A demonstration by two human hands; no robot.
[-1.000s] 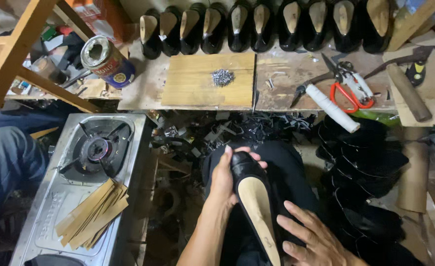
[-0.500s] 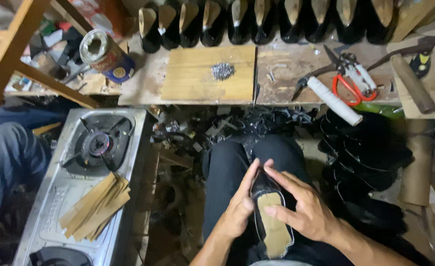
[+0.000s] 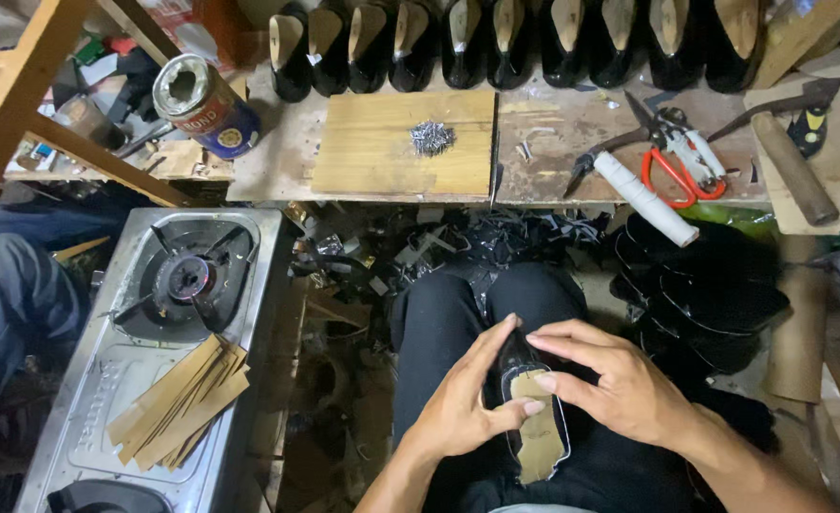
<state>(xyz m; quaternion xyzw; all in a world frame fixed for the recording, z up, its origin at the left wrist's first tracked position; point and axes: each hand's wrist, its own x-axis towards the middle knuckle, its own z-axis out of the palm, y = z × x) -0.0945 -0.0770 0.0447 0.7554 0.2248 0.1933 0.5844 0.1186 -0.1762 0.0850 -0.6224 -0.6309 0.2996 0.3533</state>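
A black shoe [image 3: 534, 418] lies sole-up on the person's lap, its glossy black upper framing a tan insole board that fills the bottom; the toe points toward the table [image 3: 277, 171] and the far end runs down toward the lower edge of the view. The left hand [image 3: 463, 408] cups the shoe's left side, its thumb pressed across the tan board, and the right hand [image 3: 620, 385] clasps it from the right with fingertips laid on the board near the toe, so both hands are closed on the shoe. Just right of the knees sits a heap of black shoe uppers [image 3: 715, 294], close to the right forearm. To the left, scraps litter the floor, then a steel gas stove [image 3: 106, 399] carries a stack of tan strips [image 3: 178, 404]. Ahead, the table holds a wooden board [image 3: 382, 161] with a small pile of nails [image 3: 431, 138], a tin can [image 3: 201, 104], red-handled scissors [image 3: 677, 161], a white roll [image 3: 643, 198] and a hammer [image 3: 791, 161]. A row of black shoes [image 3: 496, 43] lines the far edge. Open room is mostly between the knees and the table.
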